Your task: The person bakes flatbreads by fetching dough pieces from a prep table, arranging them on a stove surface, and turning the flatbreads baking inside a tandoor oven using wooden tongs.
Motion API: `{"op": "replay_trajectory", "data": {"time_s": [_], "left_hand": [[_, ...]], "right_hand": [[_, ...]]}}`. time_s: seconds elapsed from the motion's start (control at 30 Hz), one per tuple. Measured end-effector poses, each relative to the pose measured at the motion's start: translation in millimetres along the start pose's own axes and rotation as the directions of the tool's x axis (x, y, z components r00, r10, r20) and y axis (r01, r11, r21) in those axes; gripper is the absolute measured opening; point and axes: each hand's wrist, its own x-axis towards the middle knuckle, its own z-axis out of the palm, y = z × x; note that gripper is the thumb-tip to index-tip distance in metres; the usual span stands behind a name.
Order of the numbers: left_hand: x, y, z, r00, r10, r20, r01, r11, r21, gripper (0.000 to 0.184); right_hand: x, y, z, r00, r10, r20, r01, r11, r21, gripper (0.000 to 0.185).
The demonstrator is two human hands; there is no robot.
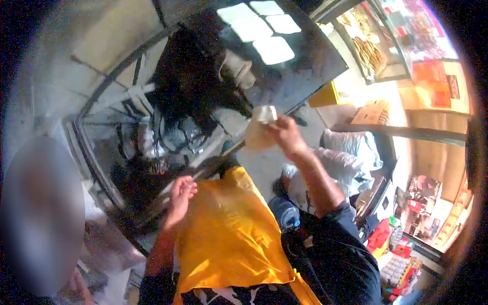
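My right hand [290,134] is closed on the edge of a thin, pale cream flat piece [260,136] that looks like a sheet of dough; its top edge is folded over and lighter. It hangs in front of a dark flat cooking plate [310,76]. Several whitish squares, like flat dough pieces [273,50], lie on the far part of that plate. Low on the left, my left hand [182,192] hovers beside my yellow apron [229,229], its fingers loosely bent and nothing visible in them.
A pale cup-shaped thing [236,70] stands at the plate's left side. Below the plate's right edge are stuffed plastic bags [351,147] and a blue water bottle [284,212]. A yellow box [325,95] sits behind. Another person [43,218], blurred, is at far left.
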Motion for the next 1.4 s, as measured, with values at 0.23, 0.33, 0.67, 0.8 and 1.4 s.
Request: {"op": "replay_trajectory", "data": {"time_s": [0.23,0.33,0.67,0.8,1.4], "left_hand": [[40,19,52,0.994,0.106,0.010,-0.107,0.986,0.130,0.029],[54,-9,42,0.995,0.097,0.003,-0.096,0.980,0.177,0.031],[57,31,68,0.995,0.097,0.011,-0.094,0.924,0.370,0.032],[51,41,68,0.998,0.021,-0.062,0.002,0.937,0.348,0.033],[34,-15,12,0.998,0.037,-0.042,-0.023,0.953,0.303,0.028]], "right_hand": [[168,-77,-210,0.928,-0.363,0.080,0.368,0.927,-0.073,0.030],[223,-88,-259,0.979,-0.145,-0.146,0.051,0.858,-0.511,0.040],[243,-4,-137,0.843,-0.482,0.240,0.257,-0.032,-0.966,0.062],[228,-6,-110,0.950,-0.229,0.213,0.243,0.108,-0.964,0.081],[252,-9,-152,0.870,-0.489,-0.070,0.073,0.267,-0.961,0.065]]}}
